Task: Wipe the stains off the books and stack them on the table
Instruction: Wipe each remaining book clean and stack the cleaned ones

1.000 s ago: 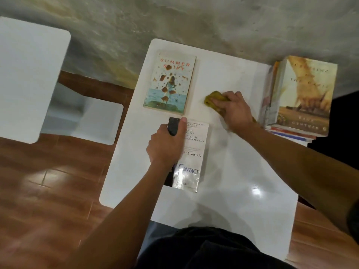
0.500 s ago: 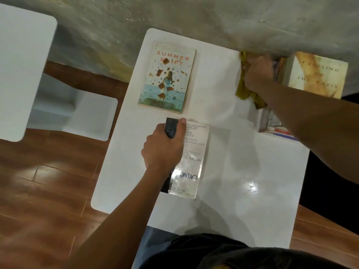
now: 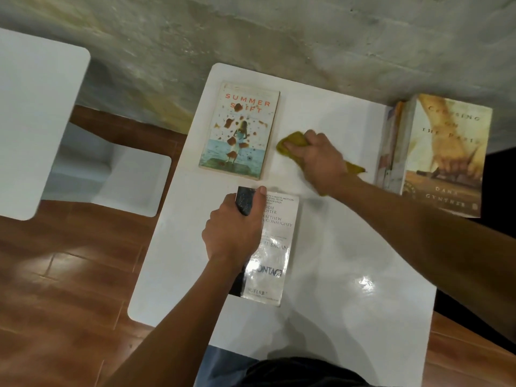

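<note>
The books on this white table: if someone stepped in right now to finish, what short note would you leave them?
Left hand grips the Contact book by its spine, near the table's front.
Right hand presses a yellow cloth on the bare white table, between the Summer book and the book stack on the right.
Done: several books already stacked.
Left: the Summer book's cover shows brown stains; wipe it, then stack it and Contact.
</note>
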Motion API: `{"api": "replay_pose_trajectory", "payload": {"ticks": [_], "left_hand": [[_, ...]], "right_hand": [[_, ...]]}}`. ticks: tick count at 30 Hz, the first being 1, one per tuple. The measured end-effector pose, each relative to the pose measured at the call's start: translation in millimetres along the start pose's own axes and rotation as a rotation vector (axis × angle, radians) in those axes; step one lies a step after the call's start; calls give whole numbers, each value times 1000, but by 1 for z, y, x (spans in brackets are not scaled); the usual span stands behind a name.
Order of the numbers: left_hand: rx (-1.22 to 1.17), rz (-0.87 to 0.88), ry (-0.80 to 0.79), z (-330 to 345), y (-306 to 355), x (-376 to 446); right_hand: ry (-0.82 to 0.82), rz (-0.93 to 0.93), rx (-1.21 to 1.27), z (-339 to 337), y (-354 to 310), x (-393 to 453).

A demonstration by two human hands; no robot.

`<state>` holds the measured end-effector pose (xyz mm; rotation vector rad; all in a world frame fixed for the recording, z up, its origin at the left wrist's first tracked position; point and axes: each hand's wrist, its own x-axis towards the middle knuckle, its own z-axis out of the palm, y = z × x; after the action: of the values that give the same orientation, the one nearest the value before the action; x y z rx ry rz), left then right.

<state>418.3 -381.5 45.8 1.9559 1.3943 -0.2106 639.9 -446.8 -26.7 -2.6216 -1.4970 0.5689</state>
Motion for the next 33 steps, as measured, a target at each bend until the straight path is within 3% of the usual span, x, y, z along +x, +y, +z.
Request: {"api": "replay_pose_trajectory", "payload": {"ticks": [3, 8, 18, 25, 33], "left_hand": [[-9, 5, 2, 1, 2, 0], [-19, 11, 1, 2, 0, 0], [-50, 40, 3, 4, 1, 1], [-59, 38, 19, 5, -1, 5], [-52, 47, 12, 3, 0, 6]], "right_hand": [[9, -113, 50, 8, 0, -41], [124, -58, 114, 9, 24, -68], [184, 436, 41, -39, 81, 42], [58, 199, 39, -32, 44, 78], [24, -56, 114, 15, 12, -10]]}}
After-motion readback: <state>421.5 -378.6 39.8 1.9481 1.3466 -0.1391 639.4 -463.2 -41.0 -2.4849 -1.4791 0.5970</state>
